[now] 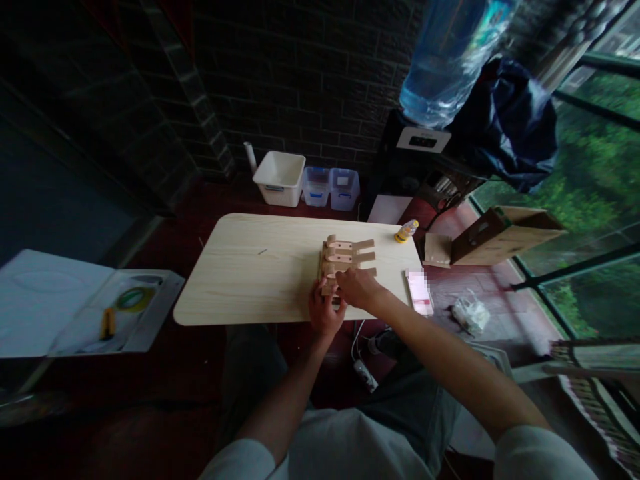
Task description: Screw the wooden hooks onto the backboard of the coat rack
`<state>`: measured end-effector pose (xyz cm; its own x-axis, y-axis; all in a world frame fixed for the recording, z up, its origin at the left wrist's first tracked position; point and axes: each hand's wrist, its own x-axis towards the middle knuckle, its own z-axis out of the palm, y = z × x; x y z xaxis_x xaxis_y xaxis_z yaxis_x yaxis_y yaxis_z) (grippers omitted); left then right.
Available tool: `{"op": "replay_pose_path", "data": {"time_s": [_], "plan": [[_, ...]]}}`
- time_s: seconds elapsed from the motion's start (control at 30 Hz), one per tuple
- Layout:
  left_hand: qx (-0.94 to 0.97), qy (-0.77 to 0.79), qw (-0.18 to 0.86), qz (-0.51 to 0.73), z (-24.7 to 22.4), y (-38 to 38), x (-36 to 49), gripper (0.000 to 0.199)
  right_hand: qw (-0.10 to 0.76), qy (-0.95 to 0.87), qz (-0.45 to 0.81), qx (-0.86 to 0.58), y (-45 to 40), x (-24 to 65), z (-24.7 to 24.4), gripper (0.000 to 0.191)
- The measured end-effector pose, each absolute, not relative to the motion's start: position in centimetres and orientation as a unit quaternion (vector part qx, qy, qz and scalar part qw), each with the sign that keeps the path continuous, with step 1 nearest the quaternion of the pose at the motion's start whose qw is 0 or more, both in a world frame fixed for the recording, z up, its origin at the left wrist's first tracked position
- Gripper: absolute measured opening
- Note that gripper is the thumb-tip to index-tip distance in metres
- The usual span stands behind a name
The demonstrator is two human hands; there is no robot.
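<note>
On the pale wooden table [250, 280] lies a brown piece [343, 257] made of several strap-like strips that point right, with small dark dots along them. My left hand [326, 312] is at its near left corner, fingers bent around the edge. From the right, my right hand [357, 288] reaches over the near strips, its fingers bent down onto them close to the left fingertips. What the right fingertips pinch is too small to make out.
A small yellow-capped bottle [407, 231] and a pink-and-white item [419, 292] are at the table's right end. A thin dark object [263, 252] lies left of centre. Bins [280, 179] stand behind the table, an open cardboard box [500, 233] to the right.
</note>
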<state>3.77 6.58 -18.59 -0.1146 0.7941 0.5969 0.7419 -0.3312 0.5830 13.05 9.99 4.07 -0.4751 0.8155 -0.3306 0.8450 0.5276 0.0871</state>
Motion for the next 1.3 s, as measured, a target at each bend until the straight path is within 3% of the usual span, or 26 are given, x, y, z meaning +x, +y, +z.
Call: {"op": "replay_pose_path", "data": {"time_s": [0.57, 0.9, 1.3], "plan": [[0.660, 0.583, 0.030, 0.473, -18.4, 6.5, 3.9, 0.045, 0.156, 0.898, -0.019, 0.412, 9.8, 13.3, 4.4, 0.031], [0.666, 0.575, 0.029, 0.475, -18.2, 6.5, 3.8, 0.036, 0.131, 0.866, -0.060, 0.479, 9.6, 13.7, 4.0, 0.035], [0.662, 0.581, 0.017, 0.473, -18.4, 6.4, 3.9, 0.044, 0.164, 0.883, -0.011, 0.439, 9.8, 13.3, 3.6, 0.030]]}}
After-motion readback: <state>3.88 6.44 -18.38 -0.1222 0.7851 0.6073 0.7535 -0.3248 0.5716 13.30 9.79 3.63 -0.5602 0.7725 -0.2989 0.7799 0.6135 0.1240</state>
